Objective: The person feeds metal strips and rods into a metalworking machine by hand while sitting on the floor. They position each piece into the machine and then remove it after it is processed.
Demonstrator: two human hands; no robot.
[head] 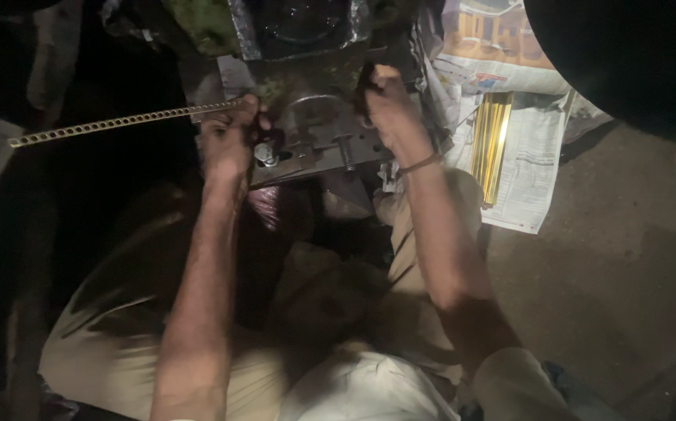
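Head view, dim light. Left hand [228, 140] sits at approx 10 o'clock from frame centre, fingers curled tight round the near end of a long thin metal strip punched w/ a row of small round holes [119, 122]; strip runs out toward 9 o'clock, tip ending near a grey flat edge at far left. Right hand [388, 101] is at approx 1 o'clock, closed in a fist on a dark handle or lever [365, 82] at the upper edge of a grey steel press-type machine w/ flat plate [314, 125]; can't tell exactly what the handle is, too dark. A thin dark band [420, 164] rings the right wrist. Machine lies between the 2 hands, at 12 o'clock; on its plate a threaded upright bolt [345, 152] stands just left of the right wrist, and a round shiny nut or bolt head [265, 153] sits touching-close to the left hand's knuckles. At 2 o'clock from centre, spread sheets of newspaper [529, 164] cover the ground, w/ a bundle of shiny gold-coloured flat strips [490, 144] lying on them, long axis running roughly 12 to 6. Bare grey concrete floor [626, 265] fills 3–5 o'clock. Person's pale trousers [111, 351] take up the 6–8 o'clock area below both forearms.
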